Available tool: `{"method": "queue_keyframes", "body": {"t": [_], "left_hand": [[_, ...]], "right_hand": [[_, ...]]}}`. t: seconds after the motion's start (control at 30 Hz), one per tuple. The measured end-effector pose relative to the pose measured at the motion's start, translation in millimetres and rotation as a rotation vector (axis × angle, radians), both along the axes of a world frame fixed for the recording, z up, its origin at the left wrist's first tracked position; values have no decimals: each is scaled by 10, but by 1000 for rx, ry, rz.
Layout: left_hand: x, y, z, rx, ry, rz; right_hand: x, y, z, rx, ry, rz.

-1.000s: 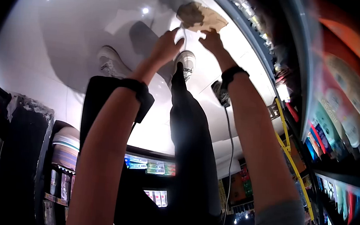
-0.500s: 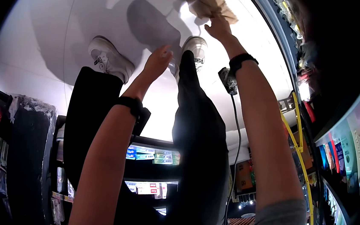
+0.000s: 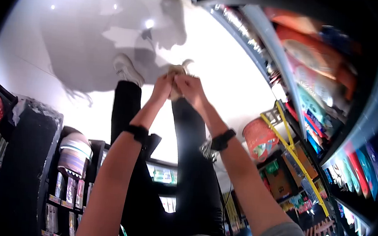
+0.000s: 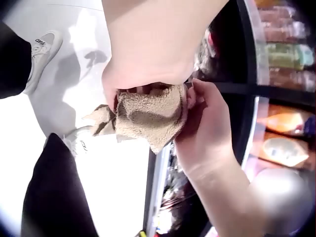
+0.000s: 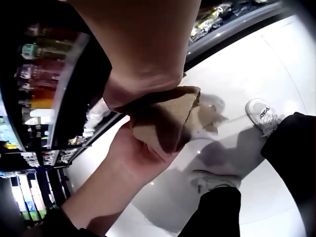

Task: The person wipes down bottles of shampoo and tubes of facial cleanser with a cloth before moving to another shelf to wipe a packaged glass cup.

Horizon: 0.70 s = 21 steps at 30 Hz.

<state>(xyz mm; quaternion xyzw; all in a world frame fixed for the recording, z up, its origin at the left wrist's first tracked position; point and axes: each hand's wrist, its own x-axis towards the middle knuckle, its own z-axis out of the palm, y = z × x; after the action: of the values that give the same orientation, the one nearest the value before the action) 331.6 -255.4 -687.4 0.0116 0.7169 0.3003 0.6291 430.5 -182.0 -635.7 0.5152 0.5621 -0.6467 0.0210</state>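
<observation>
A brown cloth (image 4: pixel 150 116) with a rough, towel-like surface is bunched up between the two hands, above the floor and near one shoe. In the head view the left hand (image 3: pixel 163 88) grips its left side, and the right hand (image 3: pixel 190 89) grips it from the right, the two close together. The right wrist view shows folds of the cloth (image 5: pixel 163 121) hanging over the left palm (image 5: pixel 140 158), with a loose end sticking out beyond. Some fingertips are hidden behind the fabric.
White shoes (image 3: pixel 128 70) stand on the pale floor (image 3: pixel 87 46). Shelves of packed goods (image 3: pixel 309 79) curve along the right, beside a yellow frame (image 3: pixel 293 154) and a pink basket (image 3: pixel 259 135). More shelves (image 3: pixel 67 204) are at the lower left.
The cloth has been lifted off the floor and drawn back toward the body. Both hands have come together on it, the left moving over from its separate place.
</observation>
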Motion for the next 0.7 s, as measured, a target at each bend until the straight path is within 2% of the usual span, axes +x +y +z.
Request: {"method": "queue_keyframes", "body": {"t": [0.03,0.1,0.17,0.23,0.27,0.3,0.33,0.37,0.4,0.43,0.47,0.5,0.53,0.57,0.63,0.7], "left_hand": [[-88,36,401,53,-58,21],[-243,24,882,273,-79,75],[-403,128,1394,251,-176,94],[-610,395,2271,398,107,-178],[-657,532,2407,418,211,-162],[-716,509,2378,695,327,-118],[-777,670,2806,740,396,-138],[-797,854,3280,784,459,-153],[-864,983,3682,766,483,-263],[-927,1052,4028,735,502,-368],[-980,1104,4284,751,532,-396],[-1007,1183,4505,928,551,-442],[-1042,1281,4743,1115,562,-485],[-1042,1382,4965,1148,578,-504],[-953,1458,5408,1490,673,-700],[-840,1432,5767,1544,548,-824]], "right_hand": [[-34,-39,206,7,2,-30],[-142,25,819,147,33,20],[-224,105,1339,323,72,119],[-316,253,2094,299,179,57],[-295,322,2283,236,219,55],[-286,387,2501,316,423,54],[-283,448,2663,227,518,7],[-307,559,2990,233,494,39],[-340,609,3265,128,583,-41],[-373,678,3370,227,644,-61],[-388,746,3723,263,588,-96],[-407,768,3973,324,752,-177],[-406,801,4105,292,795,-230],[-385,844,4214,257,834,-281],[-325,816,4505,354,800,-307],[-232,698,4685,448,742,-360]]}}
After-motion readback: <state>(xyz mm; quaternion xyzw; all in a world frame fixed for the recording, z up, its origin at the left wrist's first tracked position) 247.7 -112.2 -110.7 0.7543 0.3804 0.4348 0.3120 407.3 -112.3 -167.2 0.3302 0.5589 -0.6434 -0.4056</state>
